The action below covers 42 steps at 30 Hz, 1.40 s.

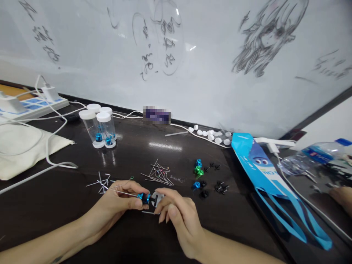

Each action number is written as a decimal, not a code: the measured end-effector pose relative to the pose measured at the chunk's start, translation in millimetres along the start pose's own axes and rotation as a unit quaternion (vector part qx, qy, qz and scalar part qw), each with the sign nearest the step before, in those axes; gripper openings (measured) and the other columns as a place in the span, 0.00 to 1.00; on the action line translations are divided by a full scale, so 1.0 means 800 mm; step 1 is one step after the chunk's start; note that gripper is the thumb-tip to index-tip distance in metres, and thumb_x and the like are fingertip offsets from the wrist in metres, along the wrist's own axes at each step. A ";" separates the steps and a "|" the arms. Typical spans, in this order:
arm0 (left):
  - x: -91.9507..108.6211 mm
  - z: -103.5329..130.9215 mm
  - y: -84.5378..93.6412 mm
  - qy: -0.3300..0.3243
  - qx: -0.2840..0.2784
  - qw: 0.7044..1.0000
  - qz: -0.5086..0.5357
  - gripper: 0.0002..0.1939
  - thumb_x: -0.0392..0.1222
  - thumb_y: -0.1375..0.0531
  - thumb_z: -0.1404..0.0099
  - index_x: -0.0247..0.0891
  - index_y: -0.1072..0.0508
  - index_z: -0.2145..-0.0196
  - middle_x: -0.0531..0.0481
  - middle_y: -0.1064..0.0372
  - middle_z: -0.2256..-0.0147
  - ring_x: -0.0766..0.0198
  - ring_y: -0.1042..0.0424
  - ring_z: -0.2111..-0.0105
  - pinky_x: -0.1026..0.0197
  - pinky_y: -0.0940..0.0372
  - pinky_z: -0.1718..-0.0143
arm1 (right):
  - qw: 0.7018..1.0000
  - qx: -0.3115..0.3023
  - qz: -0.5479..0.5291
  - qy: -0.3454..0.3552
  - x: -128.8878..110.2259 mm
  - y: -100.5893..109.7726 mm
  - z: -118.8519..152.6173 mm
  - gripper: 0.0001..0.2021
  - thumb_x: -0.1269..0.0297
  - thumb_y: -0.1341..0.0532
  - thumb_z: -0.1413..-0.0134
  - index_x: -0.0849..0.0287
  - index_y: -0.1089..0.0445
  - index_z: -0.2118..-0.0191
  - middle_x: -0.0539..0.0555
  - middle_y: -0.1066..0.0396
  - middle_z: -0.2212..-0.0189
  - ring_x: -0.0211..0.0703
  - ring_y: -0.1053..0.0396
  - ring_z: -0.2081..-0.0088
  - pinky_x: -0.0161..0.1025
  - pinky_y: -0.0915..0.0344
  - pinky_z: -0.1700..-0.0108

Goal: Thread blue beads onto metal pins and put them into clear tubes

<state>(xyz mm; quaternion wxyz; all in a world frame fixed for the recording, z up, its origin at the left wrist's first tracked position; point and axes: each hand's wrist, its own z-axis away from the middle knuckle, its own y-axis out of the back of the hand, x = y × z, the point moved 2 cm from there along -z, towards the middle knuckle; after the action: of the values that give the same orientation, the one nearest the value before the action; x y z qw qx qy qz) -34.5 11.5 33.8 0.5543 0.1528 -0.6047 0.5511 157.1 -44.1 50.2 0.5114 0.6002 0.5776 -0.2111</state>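
Observation:
My left hand [119, 196] pinches a small blue and black metal part [144, 198] between thumb and fingers, with thin metal pins sticking out to the left. Close to the black end of that part is my right hand [180, 216], its fingers bent and apart around a round, clear-and-white piece [157, 200]; whether they grip it is hard to tell. Hex keys [101, 183] lie left of my left hand. Beyond my hands is a pile of thin pins [159, 174]. Green parts [198, 170], blue parts [196, 185] and black parts [221, 187] sit to the right.
Clear tubes with white lids [103, 117] stand at the back left, near cables and a power strip [35, 108]. White caps [210, 137] lie by the whiteboard [198, 84]. A blue bag [255, 165], a bottle [321, 152] and another person's hand [342, 198] are at the right.

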 end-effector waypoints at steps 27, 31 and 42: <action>-0.007 -0.003 0.006 -0.003 -0.006 1.000 0.011 0.11 0.33 0.27 0.54 0.39 0.18 0.70 0.52 0.21 0.72 0.66 0.24 0.71 0.70 0.31 0.66 | 1.000 0.007 0.002 0.006 -0.001 0.000 0.000 0.18 0.60 0.54 0.31 0.58 0.39 0.42 0.55 0.27 0.69 0.40 0.28 0.71 0.38 0.32 0.68; -0.005 0.000 0.005 -0.001 -0.003 1.000 0.002 0.11 0.33 0.26 0.54 0.39 0.18 0.71 0.52 0.21 0.72 0.66 0.24 0.71 0.70 0.31 0.66 | 1.000 0.001 0.005 0.002 -0.002 0.000 0.000 0.18 0.60 0.54 0.31 0.57 0.40 0.42 0.55 0.26 0.68 0.39 0.28 0.71 0.37 0.32 0.68; -0.003 -0.002 0.004 0.004 0.009 1.000 -0.001 0.10 0.33 0.26 0.54 0.40 0.18 0.71 0.52 0.22 0.72 0.65 0.24 0.70 0.68 0.30 0.65 | 1.000 0.006 0.005 0.001 0.000 0.000 0.001 0.18 0.60 0.53 0.32 0.57 0.40 0.41 0.54 0.26 0.68 0.40 0.28 0.71 0.37 0.32 0.68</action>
<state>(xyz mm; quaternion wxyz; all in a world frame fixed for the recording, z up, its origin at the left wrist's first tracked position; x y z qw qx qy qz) -35.3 12.5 29.6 0.5557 0.1557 -0.5976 0.5566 157.3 -44.5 50.2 0.5088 0.6063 0.5736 -0.2111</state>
